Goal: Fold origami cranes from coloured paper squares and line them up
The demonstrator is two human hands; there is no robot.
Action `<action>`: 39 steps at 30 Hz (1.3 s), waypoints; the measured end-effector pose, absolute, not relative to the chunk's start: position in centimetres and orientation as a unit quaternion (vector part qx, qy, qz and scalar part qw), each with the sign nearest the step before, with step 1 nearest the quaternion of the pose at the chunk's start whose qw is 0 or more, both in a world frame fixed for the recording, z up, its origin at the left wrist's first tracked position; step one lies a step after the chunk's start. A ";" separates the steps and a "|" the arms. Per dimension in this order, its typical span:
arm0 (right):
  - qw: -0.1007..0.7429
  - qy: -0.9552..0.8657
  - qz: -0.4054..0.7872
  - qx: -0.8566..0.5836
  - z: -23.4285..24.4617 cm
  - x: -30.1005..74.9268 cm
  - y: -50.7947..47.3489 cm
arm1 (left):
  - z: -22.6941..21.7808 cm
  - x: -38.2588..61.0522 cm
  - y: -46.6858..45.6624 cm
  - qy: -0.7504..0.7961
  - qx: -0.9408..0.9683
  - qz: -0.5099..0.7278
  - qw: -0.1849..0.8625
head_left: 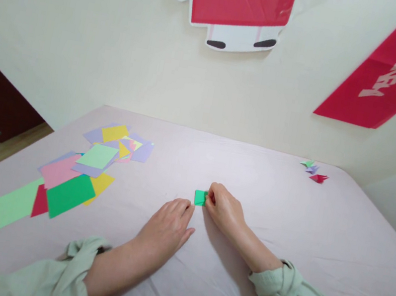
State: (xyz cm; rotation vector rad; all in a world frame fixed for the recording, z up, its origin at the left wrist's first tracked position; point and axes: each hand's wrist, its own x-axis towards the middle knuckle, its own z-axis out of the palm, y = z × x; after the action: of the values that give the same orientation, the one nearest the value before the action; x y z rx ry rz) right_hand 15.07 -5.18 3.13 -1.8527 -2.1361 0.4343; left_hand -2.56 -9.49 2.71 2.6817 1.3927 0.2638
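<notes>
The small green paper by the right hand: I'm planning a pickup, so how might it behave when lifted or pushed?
The small green paper shows a fold-like line, so it may be stiffer than one sheet. It looks small and thin, so probably light. Flat on the cloth, it would likely slide, not roll.

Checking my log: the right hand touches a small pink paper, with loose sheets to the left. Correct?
Only the colour is wrong: the head view shows the right hand touching a small green paper, with loose sheets to the left.
</notes>
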 end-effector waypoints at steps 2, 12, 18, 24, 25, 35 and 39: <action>0.138 -0.738 0.150 -0.644 3.1 15.1 -5.2 | 2.4 -2.8 -9.4 0.459 0.880 0.111 0.055; 0.174 -0.740 0.161 -0.629 2.2 15.6 -4.9 | 1.5 -2.7 -8.5 0.426 0.896 0.109 0.060; 0.235 -0.752 0.244 -0.566 2.1 16.9 -5.1 | 2.1 -3.0 -8.4 0.412 0.892 0.154 0.106; 0.257 -0.759 0.246 -0.545 2.7 16.5 -5.4 | 2.1 -3.1 -7.3 0.450 0.810 0.286 0.246; 0.284 -0.753 0.250 -0.539 2.7 16.5 -5.4 | 2.1 -3.0 -7.0 0.466 0.779 0.315 0.278; 0.384 -0.738 0.235 -0.503 3.0 15.9 -5.9 | 2.9 -0.8 -3.8 0.472 0.491 0.383 0.624; 0.398 -0.728 0.237 -0.505 3.1 15.8 -5.9 | 2.4 -0.7 -3.5 0.470 0.482 0.383 0.632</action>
State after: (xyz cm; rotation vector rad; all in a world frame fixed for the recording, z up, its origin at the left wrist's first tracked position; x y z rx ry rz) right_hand 15.83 -5.95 3.07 -1.2800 -1.8434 0.6012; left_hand -0.72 -3.55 2.39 1.1041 1.0759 0.8772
